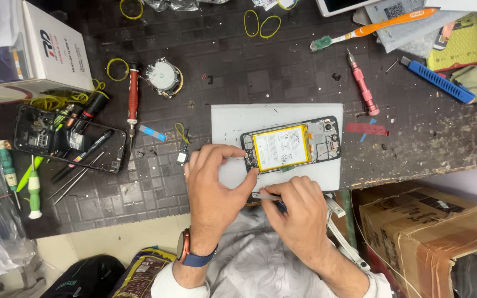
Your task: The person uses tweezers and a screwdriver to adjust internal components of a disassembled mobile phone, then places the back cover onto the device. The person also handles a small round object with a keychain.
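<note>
While that opened phone sits on the white mat mid-bench, your left hand pinches its near-left corner and your right hand is closed on tweezers. One slip could puncture the yellow battery.

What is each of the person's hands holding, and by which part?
The left hand pinches the opened phone at its near left corner. The right hand grips thin metal tweezers partway along the shaft, tip towards that corner.
</note>
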